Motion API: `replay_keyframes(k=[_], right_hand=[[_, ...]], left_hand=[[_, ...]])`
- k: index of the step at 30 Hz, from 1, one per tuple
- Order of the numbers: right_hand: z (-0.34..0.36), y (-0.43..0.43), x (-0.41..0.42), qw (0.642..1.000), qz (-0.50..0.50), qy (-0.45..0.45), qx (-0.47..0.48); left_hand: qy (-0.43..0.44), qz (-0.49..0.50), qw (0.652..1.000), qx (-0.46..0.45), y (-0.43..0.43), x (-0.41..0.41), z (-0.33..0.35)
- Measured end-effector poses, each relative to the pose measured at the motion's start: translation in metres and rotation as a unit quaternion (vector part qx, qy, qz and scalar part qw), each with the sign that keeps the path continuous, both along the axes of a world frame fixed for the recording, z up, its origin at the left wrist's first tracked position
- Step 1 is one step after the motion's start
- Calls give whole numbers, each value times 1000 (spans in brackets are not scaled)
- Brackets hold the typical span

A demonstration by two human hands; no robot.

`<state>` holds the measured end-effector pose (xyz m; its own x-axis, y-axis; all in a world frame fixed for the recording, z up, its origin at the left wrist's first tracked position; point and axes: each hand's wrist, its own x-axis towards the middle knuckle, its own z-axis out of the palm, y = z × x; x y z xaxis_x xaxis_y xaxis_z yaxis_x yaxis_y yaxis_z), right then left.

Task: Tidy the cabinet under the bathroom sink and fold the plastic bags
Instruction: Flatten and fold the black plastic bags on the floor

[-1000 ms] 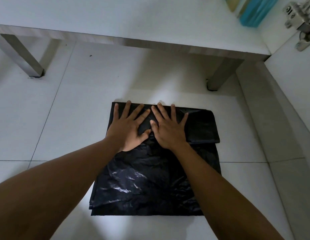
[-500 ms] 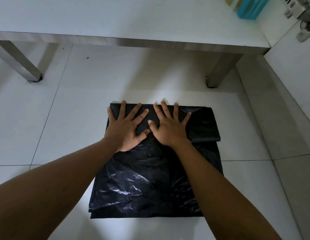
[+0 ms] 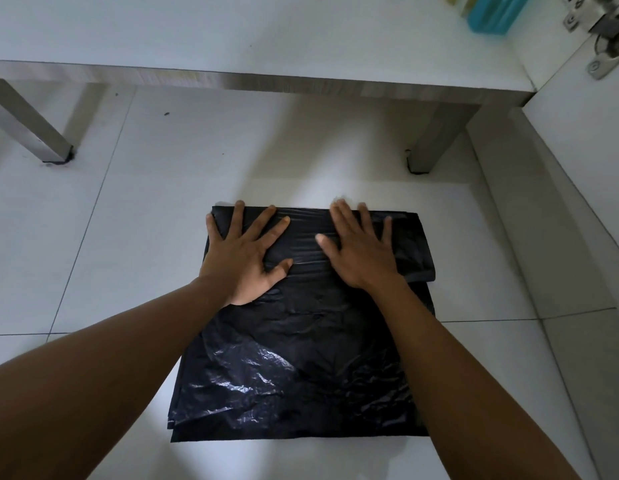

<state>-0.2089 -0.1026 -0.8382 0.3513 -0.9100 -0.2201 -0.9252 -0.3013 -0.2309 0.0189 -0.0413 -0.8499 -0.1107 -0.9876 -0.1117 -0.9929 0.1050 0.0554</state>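
On the smooth pale floor tiles before the white cabinet base, I see the black plastic bag lying flat. It is thin, glossy, crinkled film folded to a rough rectangle, long axis running from me toward the cabinet, with the far end doubled back into a smoother band. Both hands press palm-down on that band, fingers straight and spread, gripping nothing: left hand at its left corner, right hand right of the middle.

- The bag lies on the floor, in front of the cabinet.
- Left hand and right hand rest side by side on its far, folded end.
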Motion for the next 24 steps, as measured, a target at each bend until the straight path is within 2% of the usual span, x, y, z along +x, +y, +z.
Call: replay_keyframes(k=[7, 13, 15, 17, 19, 21, 22, 24], right_hand=[[-2, -13, -71, 993, -110, 32, -4], [-2, -10, -73, 992, -124, 23, -27], [1, -13, -74, 993, -121, 18, -4], [6, -17, -73, 991, -131, -5, 35], [17, -25, -72, 987, -148, -14, 59], [29, -39, -67, 989, -139, 12, 53], [34, -44, -64, 991, -121, 35, 39], [41, -54, -58, 994, -84, 73, 17]], left_hand=[[-2, -2, 1000, 0, 0, -1, 0], [-2, -8, 1000, 13, 0, 0, 1], [26, -1, 999, 20, 1, 1, 4], [90, 23, 995, 40, -1, 3, 8], [194, 83, 975, 68, -9, 2, 19], [249, 147, 953, 86, -24, 5, 34], [242, 164, 952, 93, -31, 7, 41], [176, 144, 966, 122, -45, 10, 54]])
